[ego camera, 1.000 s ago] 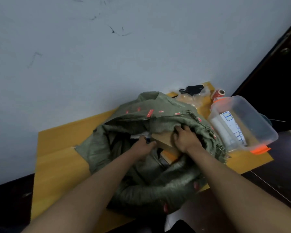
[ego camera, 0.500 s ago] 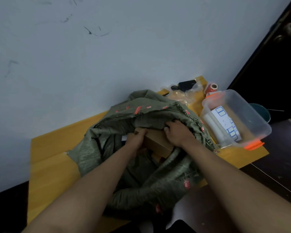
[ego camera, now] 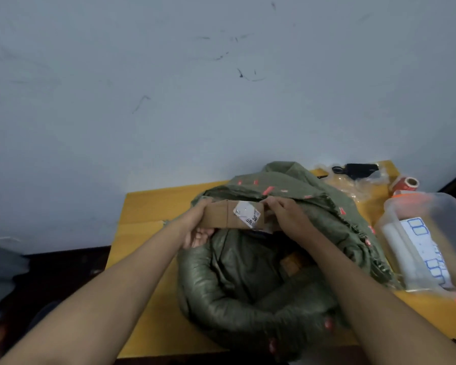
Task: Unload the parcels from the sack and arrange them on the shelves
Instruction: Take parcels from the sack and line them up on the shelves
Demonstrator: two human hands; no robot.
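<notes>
A green woven sack [ego camera: 248, 293] with red markings lies open on the yellow table [ego camera: 145, 214]. Above its mouth I hold a brown cardboard parcel [ego camera: 221, 216] with a white label. My left hand [ego camera: 198, 227] grips the parcel's left end, fingers curled underneath. My right hand [ego camera: 284, 214] grips its right end. Deep inside the sack another brown parcel [ego camera: 291, 263] shows partly.
A clear plastic bin [ego camera: 432, 206] with orange latches holds label rolls at the right. A red tape roll [ego camera: 406, 184], a plastic bag [ego camera: 353, 183] and a black device [ego camera: 361, 169] lie at the back right. A pale wall stands behind; dark floor lies left.
Both hands have lifted the cardboard parcel up out of the sack's mouth; its labelled face now shows. The camera view has shifted to the left.
</notes>
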